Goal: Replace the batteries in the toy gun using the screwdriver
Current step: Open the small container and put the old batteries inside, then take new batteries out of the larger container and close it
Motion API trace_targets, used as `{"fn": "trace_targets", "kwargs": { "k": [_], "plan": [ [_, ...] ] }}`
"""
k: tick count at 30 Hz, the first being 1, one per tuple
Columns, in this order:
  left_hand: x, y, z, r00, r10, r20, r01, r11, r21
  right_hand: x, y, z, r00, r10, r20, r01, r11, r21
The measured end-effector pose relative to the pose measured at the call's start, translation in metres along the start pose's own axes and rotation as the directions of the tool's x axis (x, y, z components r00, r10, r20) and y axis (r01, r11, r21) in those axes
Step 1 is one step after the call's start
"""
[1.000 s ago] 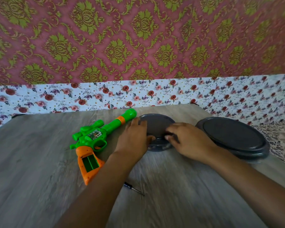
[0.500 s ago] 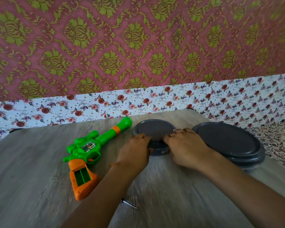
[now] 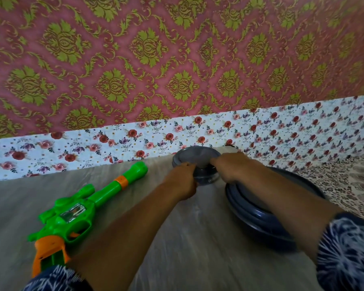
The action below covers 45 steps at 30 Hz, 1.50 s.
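both hands (image 3: 182,179) (image 3: 229,166) in a curled grip on the small grey container (image 3: 198,159) beside the toy gun (image 3: 76,215)

A big pink wall (image 3: 177,59) with green leafy shapes is filling the top. A white strip with little red roses (image 3: 282,131) is running below it. A grey wooden bench (image 3: 187,238) is sitting in front. A spotty brown cloth (image 3: 353,181) is lying at the right.
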State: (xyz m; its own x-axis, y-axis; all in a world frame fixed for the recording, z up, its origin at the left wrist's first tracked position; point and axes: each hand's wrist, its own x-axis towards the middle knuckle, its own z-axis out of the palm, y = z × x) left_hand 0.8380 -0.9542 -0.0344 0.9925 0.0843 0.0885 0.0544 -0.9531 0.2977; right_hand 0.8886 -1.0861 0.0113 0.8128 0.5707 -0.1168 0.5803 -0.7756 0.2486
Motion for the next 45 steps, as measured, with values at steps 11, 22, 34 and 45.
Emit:
{"fn": "trace_targets", "kwargs": {
  "k": [11, 22, 34, 45],
  "plan": [
    [0.033, -0.002, 0.003, 1.000, 0.000, -0.012, 0.000, 1.000, -0.030, 0.039, 0.012, 0.004, 0.999, 0.048, 0.020, -0.048, 0.999, 0.024],
    [-0.052, 0.023, 0.021, 0.981, -0.015, -0.195, -0.025, 0.979, -0.202, -0.068, 0.026, 0.014, 0.944, 0.187, -0.273, -0.074, 0.923, 0.377],
    [-0.165, 0.046, 0.056, 0.989, -0.136, -0.051, 0.113, 0.943, -0.312, -0.098, -0.043, 0.030, 0.963, 0.269, -0.006, -0.241, 0.872, 0.427],
    [-0.175, 0.043, 0.061, 0.967, -0.162, -0.197, 0.053, 0.883, -0.467, -0.098, -0.107, 0.010, 0.983, 0.180, -0.027, -0.146, 0.868, 0.475]
  ]
}}
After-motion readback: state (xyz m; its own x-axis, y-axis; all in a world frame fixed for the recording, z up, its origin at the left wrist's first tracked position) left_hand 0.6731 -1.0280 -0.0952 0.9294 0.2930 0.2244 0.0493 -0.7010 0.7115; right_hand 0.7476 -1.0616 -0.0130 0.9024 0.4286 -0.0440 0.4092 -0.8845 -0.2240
